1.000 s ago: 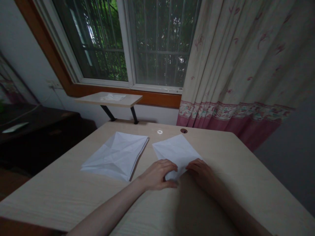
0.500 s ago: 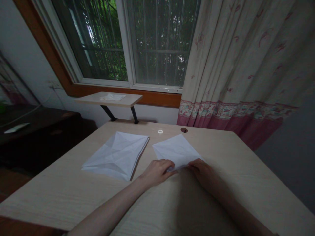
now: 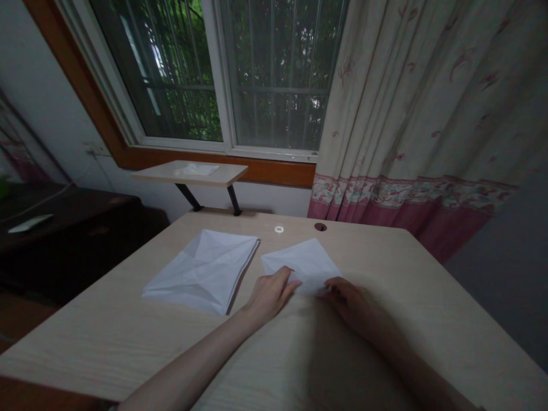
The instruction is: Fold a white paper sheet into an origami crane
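Observation:
A small folded white paper [image 3: 305,262] lies on the light wooden table [image 3: 385,274] in front of me. My left hand [image 3: 271,292] rests flat on its near left edge, fingers stretched out and pressing down. My right hand [image 3: 350,299] presses its fingertips on the paper's near right corner, fingers bent. Left of them lies a stack of creased white sheets [image 3: 203,268], untouched.
A cable hole [image 3: 319,226] and a small white ring [image 3: 278,229] sit near the table's far edge. Behind it are a small shelf [image 3: 190,172] under the window, a flowered curtain [image 3: 423,114] at right and a dark cabinet [image 3: 64,222] at left.
The paper's near part has been folded under or flattened, so it looks shorter. Both hands slid forward and my left hand went from curled on the edge to lying flat.

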`<move>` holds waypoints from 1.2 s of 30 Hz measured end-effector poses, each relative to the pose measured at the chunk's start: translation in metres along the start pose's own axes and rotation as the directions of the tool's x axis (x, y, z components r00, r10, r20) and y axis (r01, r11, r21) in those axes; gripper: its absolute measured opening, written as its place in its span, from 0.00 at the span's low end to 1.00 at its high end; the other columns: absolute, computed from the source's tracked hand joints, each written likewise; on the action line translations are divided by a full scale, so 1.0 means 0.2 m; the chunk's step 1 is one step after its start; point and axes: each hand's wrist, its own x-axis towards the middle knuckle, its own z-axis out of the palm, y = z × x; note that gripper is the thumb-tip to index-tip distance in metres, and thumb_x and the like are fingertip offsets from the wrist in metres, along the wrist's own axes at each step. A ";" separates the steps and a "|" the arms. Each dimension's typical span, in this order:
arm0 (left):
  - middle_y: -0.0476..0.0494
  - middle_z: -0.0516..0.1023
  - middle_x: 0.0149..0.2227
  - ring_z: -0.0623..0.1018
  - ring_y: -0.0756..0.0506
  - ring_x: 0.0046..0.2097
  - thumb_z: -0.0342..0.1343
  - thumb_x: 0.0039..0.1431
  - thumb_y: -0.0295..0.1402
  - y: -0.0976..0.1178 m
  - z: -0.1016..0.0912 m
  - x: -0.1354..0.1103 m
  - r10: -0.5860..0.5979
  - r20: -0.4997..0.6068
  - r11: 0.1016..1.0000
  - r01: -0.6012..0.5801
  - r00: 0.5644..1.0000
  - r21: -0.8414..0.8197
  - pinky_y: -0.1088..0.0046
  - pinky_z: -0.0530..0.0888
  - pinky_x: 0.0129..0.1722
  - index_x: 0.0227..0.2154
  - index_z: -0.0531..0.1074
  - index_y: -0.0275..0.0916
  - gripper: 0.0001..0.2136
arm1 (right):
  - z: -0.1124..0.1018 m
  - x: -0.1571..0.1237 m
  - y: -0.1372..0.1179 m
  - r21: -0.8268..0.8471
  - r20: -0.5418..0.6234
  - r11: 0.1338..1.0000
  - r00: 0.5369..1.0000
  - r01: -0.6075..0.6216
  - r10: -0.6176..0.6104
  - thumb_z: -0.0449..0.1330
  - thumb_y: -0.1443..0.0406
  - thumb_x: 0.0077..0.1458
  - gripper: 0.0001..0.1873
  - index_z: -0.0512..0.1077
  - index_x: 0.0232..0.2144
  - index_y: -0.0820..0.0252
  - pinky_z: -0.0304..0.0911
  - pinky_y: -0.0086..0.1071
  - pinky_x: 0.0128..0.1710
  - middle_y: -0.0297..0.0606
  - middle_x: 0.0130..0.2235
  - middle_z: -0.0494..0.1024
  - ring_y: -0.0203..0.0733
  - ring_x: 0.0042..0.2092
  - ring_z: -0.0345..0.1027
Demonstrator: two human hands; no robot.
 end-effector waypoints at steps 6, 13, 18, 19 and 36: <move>0.47 0.78 0.37 0.80 0.46 0.32 0.51 0.70 0.37 0.00 0.01 0.01 -0.091 -0.074 0.988 0.080 0.993 -0.133 0.73 0.73 0.33 0.56 0.63 0.42 0.15 | 0.04 0.00 0.07 0.024 -0.098 1.000 0.995 0.021 -0.018 0.53 0.61 0.65 0.14 0.72 0.50 0.52 0.72 0.43 0.43 0.42 0.46 0.80 0.46 0.41 0.76; 0.35 0.67 0.60 0.74 0.40 0.56 0.49 0.69 0.32 -0.01 0.01 0.02 0.234 -0.268 0.970 -0.242 0.935 0.001 0.61 0.77 0.50 0.58 0.63 0.43 0.16 | 0.07 0.00 0.09 0.031 -0.184 0.998 0.982 0.052 -0.045 0.52 0.64 0.64 0.15 0.70 0.51 0.52 0.72 0.46 0.46 0.43 0.48 0.78 0.47 0.44 0.75; 0.36 0.70 0.58 0.71 0.38 0.60 0.49 0.66 0.25 0.01 -0.03 0.01 0.496 -0.233 0.868 -0.475 0.836 0.144 0.56 0.73 0.56 0.47 0.73 0.41 0.12 | 0.08 0.00 0.10 0.010 -0.176 0.995 0.980 0.098 -0.094 0.52 0.69 0.62 0.17 0.68 0.52 0.52 0.70 0.47 0.51 0.43 0.50 0.77 0.48 0.50 0.74; 0.36 0.71 0.59 0.70 0.37 0.61 0.50 0.65 0.26 0.02 -0.04 0.01 0.506 -0.202 0.862 -0.490 0.838 0.129 0.55 0.72 0.57 0.46 0.74 0.40 0.11 | 0.08 0.01 0.10 0.005 -0.175 0.994 0.979 0.107 -0.105 0.52 0.69 0.62 0.17 0.68 0.52 0.52 0.70 0.48 0.52 0.43 0.50 0.77 0.48 0.51 0.73; 0.43 0.57 0.70 0.56 0.37 0.69 0.51 0.65 0.29 0.07 -0.04 0.00 0.506 0.002 0.846 -0.497 0.862 0.193 0.49 0.54 0.69 0.54 0.72 0.41 0.16 | 0.08 0.01 0.12 -0.154 -0.044 0.982 0.993 0.105 -0.113 0.51 0.67 0.63 0.22 0.71 0.57 0.56 0.62 0.52 0.61 0.46 0.60 0.73 0.50 0.60 0.67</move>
